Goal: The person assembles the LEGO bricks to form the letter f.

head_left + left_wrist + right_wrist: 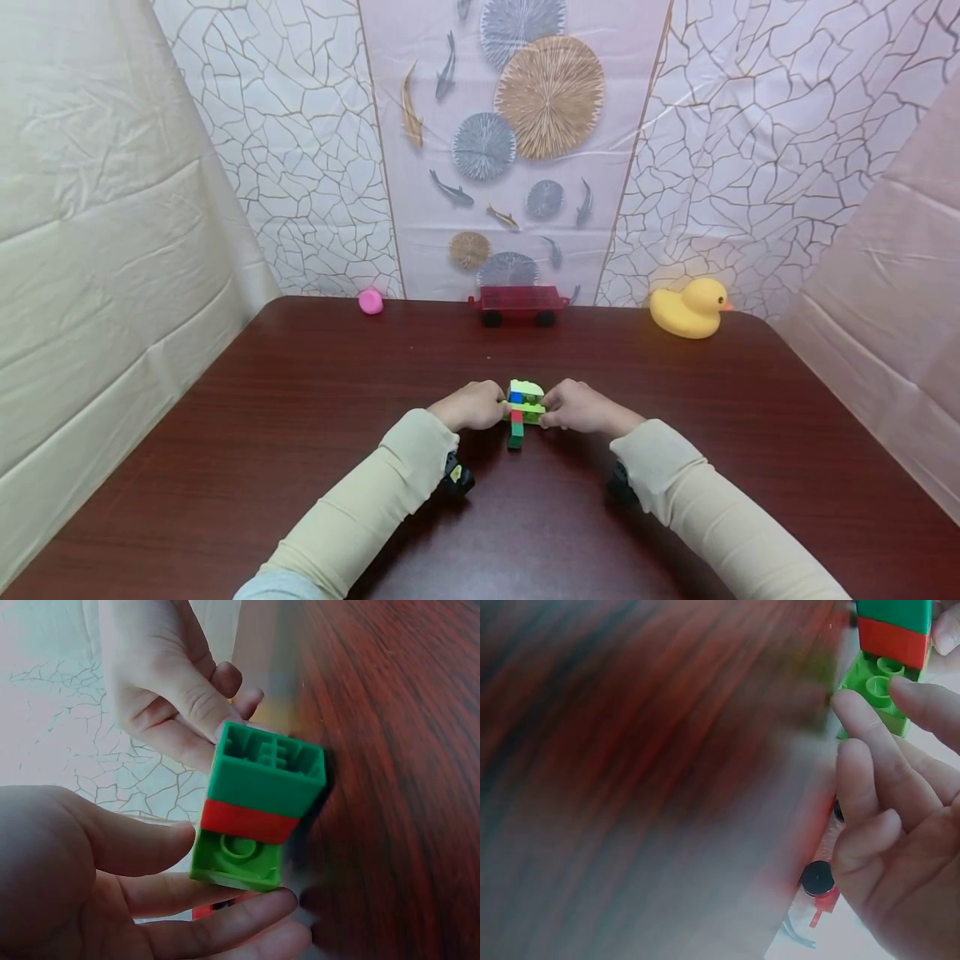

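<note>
A small assembly of toy building blocks (pixel 527 408) in lime, blue, red and green is between both hands, over the middle of the table. My left hand (pixel 474 405) pinches its left side, thumb and fingers on the lime block (pixel 236 862) in the left wrist view. From the other side, my right hand (pixel 581 407) holds the lime block's end between thumb and forefinger. The red block (pixel 247 821) and the hollow-bottomed green block (pixel 266 780) project toward me. Other right-hand fingers (pixel 866 832) curl loosely below the lime block in the right wrist view.
Along the dark wooden table's (pixel 525 533) far edge stand a pink lump-like toy (pixel 371 302), a red flatbed wagon (pixel 521 300) with black wheels, and a yellow duck (pixel 688 308). Patterned cloth (pixel 322 150) hangs right behind that edge.
</note>
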A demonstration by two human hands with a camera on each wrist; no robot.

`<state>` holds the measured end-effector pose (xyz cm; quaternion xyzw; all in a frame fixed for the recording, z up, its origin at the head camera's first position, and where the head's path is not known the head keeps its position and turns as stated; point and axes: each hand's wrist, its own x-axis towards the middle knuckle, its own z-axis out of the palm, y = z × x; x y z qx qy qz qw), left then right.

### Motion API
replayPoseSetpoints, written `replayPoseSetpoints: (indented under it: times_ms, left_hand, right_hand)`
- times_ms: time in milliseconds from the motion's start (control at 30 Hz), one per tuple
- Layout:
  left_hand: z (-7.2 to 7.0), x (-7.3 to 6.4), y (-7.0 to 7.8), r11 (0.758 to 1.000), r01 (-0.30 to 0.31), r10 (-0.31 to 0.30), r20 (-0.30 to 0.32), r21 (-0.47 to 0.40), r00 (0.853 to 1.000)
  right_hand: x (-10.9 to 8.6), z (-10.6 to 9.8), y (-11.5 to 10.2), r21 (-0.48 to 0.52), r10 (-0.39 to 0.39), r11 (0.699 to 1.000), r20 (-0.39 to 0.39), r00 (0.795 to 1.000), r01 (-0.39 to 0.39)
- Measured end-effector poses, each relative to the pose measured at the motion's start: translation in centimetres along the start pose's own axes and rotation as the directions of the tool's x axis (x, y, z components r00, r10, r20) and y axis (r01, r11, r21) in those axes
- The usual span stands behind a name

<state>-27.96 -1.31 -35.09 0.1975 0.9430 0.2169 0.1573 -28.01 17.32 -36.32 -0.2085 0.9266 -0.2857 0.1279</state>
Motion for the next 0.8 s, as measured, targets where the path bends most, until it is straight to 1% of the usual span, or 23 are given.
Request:
replayPoseSetpoints:
  times_ms: [133,200,367,533,700,800]
  left_hand:
    - [0.0,0.0,0.0,1.0,0.007,-0.007,0.013,-0.009,1.0]
    - [-0.1,0.0,-0.1,1.0,0.01,-0.01,0.02,-0.018,1.0]
    - [-0.2,-0.1,-0.1,1.0,0.01,-0.01,0.023,-0.008,1.0]
    - [-0.2,0.0,-0.1,1.0,0.009,-0.009,0.019,-0.005,1.0]
    - [-0.4,-0.2,-0.1,1.0,-0.012,0.012,0.004,0.0,1.0]
    - [-0.7,-0.3,-0.3,0.999,-0.04,0.04,-0.011,0.009,0.999]
  right_hand:
    - [0.1,-0.2,-0.1,0.028,0.053,0.998,0.007,0.999,-0.053]
    - [0.2,-0.3,0.0,0.039,0.063,0.997,0.01,0.998,-0.063]
    - [0.2,-0.7,0.2,0.054,0.04,0.998,0.012,0.999,-0.041]
    - [0.2,-0.8,0.2,0.055,0.053,0.997,0.008,0.999,-0.053]
    - [0.2,-1.2,0.2,0.053,0.066,0.996,0.004,0.998,-0.066]
    - [0.0,-1.6,0.0,0.048,0.071,0.996,-0.014,0.997,-0.071]
